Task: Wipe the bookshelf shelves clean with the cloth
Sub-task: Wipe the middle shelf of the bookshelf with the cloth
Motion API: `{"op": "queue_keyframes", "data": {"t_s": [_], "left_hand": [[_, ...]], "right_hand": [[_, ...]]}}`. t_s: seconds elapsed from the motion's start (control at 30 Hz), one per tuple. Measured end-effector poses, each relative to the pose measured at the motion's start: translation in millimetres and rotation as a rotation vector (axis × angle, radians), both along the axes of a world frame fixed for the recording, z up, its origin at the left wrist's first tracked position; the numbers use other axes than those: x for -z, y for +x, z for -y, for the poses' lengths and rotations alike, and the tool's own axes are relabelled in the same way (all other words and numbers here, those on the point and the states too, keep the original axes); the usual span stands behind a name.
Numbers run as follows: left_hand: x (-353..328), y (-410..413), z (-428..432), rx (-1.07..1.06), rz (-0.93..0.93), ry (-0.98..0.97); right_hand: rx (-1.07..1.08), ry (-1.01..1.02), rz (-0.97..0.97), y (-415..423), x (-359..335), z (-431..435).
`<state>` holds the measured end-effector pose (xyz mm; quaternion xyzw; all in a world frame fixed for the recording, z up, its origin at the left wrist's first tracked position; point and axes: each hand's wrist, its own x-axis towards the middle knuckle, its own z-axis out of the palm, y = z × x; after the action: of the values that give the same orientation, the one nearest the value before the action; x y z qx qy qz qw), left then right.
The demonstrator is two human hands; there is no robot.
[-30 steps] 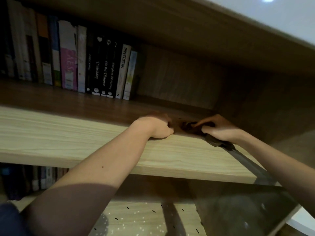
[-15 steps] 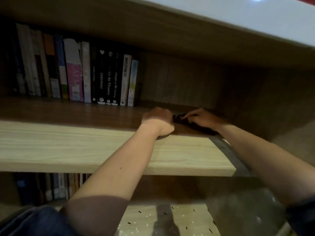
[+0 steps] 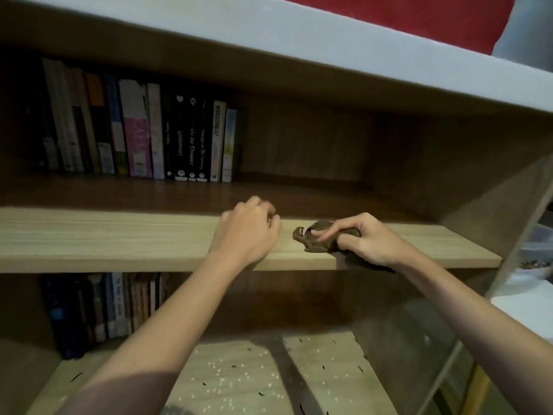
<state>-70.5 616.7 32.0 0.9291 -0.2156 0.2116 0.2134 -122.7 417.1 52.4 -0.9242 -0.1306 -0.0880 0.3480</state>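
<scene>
A wooden bookshelf fills the view, and its middle shelf (image 3: 119, 238) runs across at hand height. A small brown cloth (image 3: 311, 239) lies bunched on that shelf's front edge, right of centre. My right hand (image 3: 363, 239) grips the cloth, with thumb and fingers curled round it. Just left of the cloth, my left hand (image 3: 247, 232) rests on the shelf's front edge with its fingers curled under and nothing held in it. Part of the cloth is hidden under my right palm.
A row of upright books (image 3: 143, 133) stands at the back left of the middle shelf. More books (image 3: 101, 310) stand on the lower shelf (image 3: 239, 378), which is speckled with white and dark bits. The bookshelf's side panel (image 3: 502, 211) closes the right end.
My right hand has drawn the cloth from deeper on the shelf out to its front edge. The left hand stays in about the same spot. The view has tilted downward.
</scene>
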Motion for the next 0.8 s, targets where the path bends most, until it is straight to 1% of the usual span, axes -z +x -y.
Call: {"op": "queue_keyframes", "data": {"t_s": [0.13, 0.23, 0.3, 0.33, 0.37, 0.43, 0.5, 0.53, 0.6, 0.67, 0.73, 0.8], "left_hand": [[0.3, 3.5, 3.8, 0.016, -0.059, 0.074], [4.7, 7.3, 0.1, 0.021, -0.118, 0.079], [5.3, 7.9, -1.1, 0.023, -0.117, 0.073], [4.4, 7.9, -0.7, 0.020, -0.115, 0.060], [4.0, 7.7, -0.4, 0.018, -0.115, 0.049], [4.1, 6.0, -0.9, 0.017, -0.116, 0.034], [3.9, 4.6, -1.9, 0.018, -0.118, 0.013], [4.0, 4.0, -1.9, 0.019, -0.121, 0.010], [5.4, 4.0, -1.9, 0.020, -0.115, 0.009], [4.4, 3.9, -2.0, 0.021, -0.131, -0.015], [4.3, 2.6, -1.8, 0.026, -0.158, -0.032], [4.9, 1.9, -1.2, 0.025, -0.151, -0.023]], "right_hand": [[0.015, 0.046, 0.065, -33.1, 7.5, -14.5], [0.012, 0.093, 0.149, -60.0, 7.5, -18.9], [0.093, 0.202, 0.307, -65.1, -3.4, -13.0], [0.168, 0.229, 0.379, -60.5, -10.6, -7.5], [0.243, 0.205, 0.415, -51.4, -16.9, -2.7], [0.361, 0.064, 0.353, -28.9, -19.5, 0.3], [0.411, -0.041, 0.207, -10.9, -7.6, -7.9], [0.420, -0.074, 0.172, -8.5, 1.4, -16.1], [0.397, -0.110, 0.226, -22.0, 16.6, -38.0], [0.308, -0.039, 0.304, -48.4, 27.0, -57.4], [0.215, 0.053, 0.333, -71.8, 30.5, -66.3], [0.239, 0.133, 0.411, -73.4, 23.2, -56.0]]}}
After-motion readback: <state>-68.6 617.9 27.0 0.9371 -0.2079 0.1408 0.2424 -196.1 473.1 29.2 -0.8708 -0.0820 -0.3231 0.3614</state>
